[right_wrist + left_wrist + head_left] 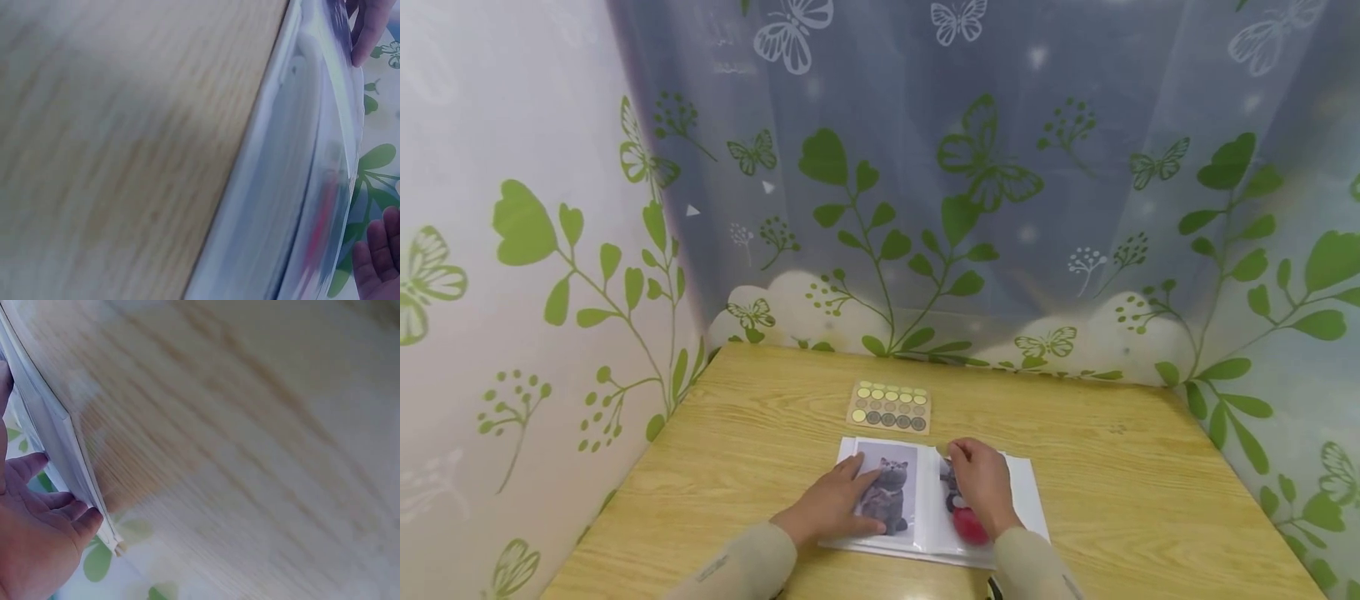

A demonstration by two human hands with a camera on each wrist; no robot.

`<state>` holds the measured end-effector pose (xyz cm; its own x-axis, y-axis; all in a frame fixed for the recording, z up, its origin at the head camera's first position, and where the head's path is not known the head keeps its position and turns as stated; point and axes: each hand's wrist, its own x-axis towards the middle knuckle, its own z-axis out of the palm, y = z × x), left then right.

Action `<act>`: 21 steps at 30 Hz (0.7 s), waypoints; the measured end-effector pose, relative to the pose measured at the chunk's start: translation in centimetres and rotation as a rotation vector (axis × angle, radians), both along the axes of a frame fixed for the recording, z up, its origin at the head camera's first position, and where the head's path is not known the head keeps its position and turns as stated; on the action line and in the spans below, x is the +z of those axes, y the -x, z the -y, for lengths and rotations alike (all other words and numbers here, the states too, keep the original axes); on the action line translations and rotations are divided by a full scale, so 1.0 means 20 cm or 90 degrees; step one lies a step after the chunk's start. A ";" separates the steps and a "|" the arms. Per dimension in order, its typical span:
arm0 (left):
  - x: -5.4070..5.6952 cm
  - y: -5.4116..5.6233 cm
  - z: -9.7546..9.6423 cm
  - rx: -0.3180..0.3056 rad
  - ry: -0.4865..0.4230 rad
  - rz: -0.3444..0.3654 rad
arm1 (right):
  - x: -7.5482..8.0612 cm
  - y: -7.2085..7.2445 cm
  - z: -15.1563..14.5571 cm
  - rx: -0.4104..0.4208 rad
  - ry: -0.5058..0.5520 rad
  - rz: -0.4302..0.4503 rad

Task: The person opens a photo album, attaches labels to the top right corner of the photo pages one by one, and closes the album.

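Observation:
A photo album lies spread on the table, its clear sleeves shining. On the left page is a photo of a grey cat. My left hand rests on that page with fingers spread, partly over the picture; the left wrist view shows the fingers along the album's edge. Over the right page, my right hand pinches the top of a photo with a round red shape, thumb and forefinger at the page's upper edge. The hand hides much of this photo. Stacked pages show edge-on in the right wrist view.
Just behind the album lies a brown card with rows of round yellow and dark stickers. The wood-grain table reaches back to hanging curtains printed with leaves and butterflies, which also flank both sides.

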<state>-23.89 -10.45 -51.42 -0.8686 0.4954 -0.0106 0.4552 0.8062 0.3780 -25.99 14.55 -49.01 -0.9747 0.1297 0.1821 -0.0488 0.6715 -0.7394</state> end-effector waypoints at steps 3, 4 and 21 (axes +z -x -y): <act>0.00 0.01 0.00 0.000 0.005 -0.001 | 0.00 0.02 0.01 0.006 0.004 0.001; -0.01 0.01 -0.01 0.000 0.006 -0.002 | 0.00 0.03 0.01 0.011 0.003 0.000; 0.00 0.00 0.00 -0.003 0.020 -0.013 | -0.01 0.12 0.06 0.033 -0.071 0.015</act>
